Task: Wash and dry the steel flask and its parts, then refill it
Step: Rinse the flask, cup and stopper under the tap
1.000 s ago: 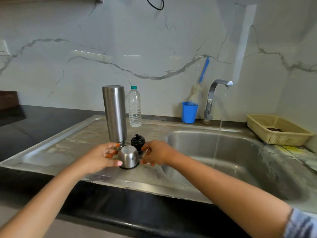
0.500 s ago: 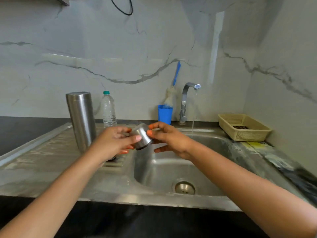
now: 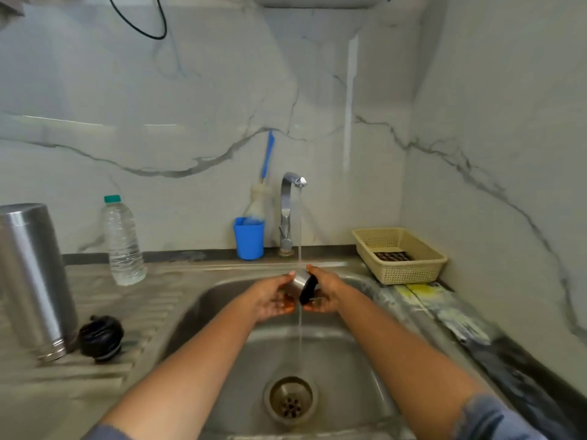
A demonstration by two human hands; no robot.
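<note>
Steel cup-shaped cap with black inner rim is gripped between left hand and right hand, tilted under the water stream from the chrome tap, over the steel sink basin. Far left stands the tall steel flask body, with a black stopper just beside it.

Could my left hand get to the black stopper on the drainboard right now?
Probably, but not yet: the left hand holds the cap under the tap; nothing lies between it and the stopper.
</note>
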